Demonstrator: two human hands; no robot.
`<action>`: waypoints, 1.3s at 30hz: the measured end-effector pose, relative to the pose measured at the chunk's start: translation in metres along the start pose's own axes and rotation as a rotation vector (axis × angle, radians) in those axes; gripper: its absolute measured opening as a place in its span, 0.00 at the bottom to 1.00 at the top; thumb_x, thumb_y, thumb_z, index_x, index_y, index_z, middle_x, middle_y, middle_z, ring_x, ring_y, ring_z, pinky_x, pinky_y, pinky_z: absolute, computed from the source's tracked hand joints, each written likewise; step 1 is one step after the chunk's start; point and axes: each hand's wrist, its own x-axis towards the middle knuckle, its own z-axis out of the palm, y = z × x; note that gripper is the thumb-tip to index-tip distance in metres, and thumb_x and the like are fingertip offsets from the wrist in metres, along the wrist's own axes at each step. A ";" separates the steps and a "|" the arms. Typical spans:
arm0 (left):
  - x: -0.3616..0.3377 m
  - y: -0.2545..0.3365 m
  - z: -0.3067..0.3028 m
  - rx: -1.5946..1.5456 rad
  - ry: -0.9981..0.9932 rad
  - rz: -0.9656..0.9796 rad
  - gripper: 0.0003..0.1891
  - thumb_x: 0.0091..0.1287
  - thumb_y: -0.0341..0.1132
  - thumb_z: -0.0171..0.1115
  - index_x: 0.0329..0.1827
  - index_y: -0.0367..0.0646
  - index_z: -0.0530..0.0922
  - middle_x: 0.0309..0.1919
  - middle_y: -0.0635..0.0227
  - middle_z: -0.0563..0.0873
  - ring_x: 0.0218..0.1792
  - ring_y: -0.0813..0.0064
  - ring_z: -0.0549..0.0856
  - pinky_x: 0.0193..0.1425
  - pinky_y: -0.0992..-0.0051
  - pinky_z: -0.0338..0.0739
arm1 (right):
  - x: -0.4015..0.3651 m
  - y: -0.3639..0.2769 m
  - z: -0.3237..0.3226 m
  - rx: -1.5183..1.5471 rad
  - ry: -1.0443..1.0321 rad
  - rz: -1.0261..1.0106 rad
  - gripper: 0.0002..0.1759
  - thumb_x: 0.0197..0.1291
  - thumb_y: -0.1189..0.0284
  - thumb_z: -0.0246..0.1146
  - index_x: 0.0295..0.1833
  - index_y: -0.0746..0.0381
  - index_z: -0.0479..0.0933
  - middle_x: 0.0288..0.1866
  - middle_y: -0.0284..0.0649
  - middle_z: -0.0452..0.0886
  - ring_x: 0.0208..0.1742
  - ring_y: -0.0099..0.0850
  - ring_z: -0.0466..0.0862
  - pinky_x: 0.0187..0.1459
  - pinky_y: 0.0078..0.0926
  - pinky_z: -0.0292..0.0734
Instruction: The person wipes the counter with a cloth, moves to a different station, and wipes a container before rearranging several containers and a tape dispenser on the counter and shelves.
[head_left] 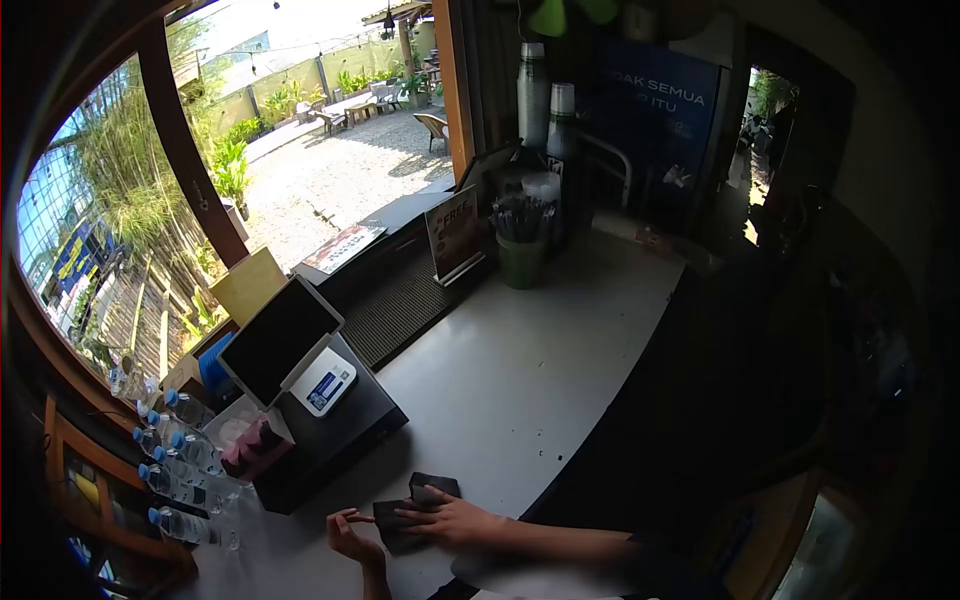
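A dark folded cloth (398,535) lies on the grey counter near its front edge, with one corner sticking out beyond my fingers. My right hand (450,520) rests flat on it, fingers spread and pointing left. Just to the left, my left hand (353,540) is raised with bent fingers held apart and nothing visible in them. One of its fingertips reaches right to the cloth's left edge.
A point-of-sale screen (282,338) stands on a black box, with a white card stand (324,382) beside it. Several water bottles (185,525) line the left. Behind are a ridged black mat (385,310), a sign (453,238), a green straw holder (520,260) and cup stacks (532,100).
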 end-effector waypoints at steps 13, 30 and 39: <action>-0.038 0.000 0.213 0.011 -0.044 -0.439 0.19 0.74 0.36 0.50 0.22 0.38 0.74 0.12 0.73 0.72 0.15 0.85 0.70 0.21 0.81 0.61 | 0.022 0.231 -0.068 -0.168 0.165 0.298 0.30 0.66 0.57 0.53 0.74 0.45 0.64 0.80 0.34 0.56 0.80 0.39 0.55 0.74 0.64 0.43; -0.034 -0.018 0.217 0.169 0.218 -0.417 0.19 0.76 0.37 0.50 0.23 0.41 0.71 0.14 0.73 0.73 0.12 0.86 0.71 0.12 0.83 0.58 | -0.086 0.311 -0.127 -0.180 0.316 0.718 0.32 0.68 0.56 0.53 0.75 0.52 0.61 0.76 0.43 0.61 0.77 0.47 0.58 0.68 0.66 0.52; -0.030 -0.040 0.216 0.148 0.428 -0.403 0.27 0.78 0.49 0.44 0.22 0.41 0.71 0.13 0.73 0.68 0.12 0.84 0.66 0.14 0.79 0.58 | -0.207 0.378 -0.170 -0.114 0.280 0.533 0.29 0.66 0.62 0.56 0.73 0.45 0.65 0.76 0.36 0.63 0.76 0.43 0.61 0.68 0.58 0.61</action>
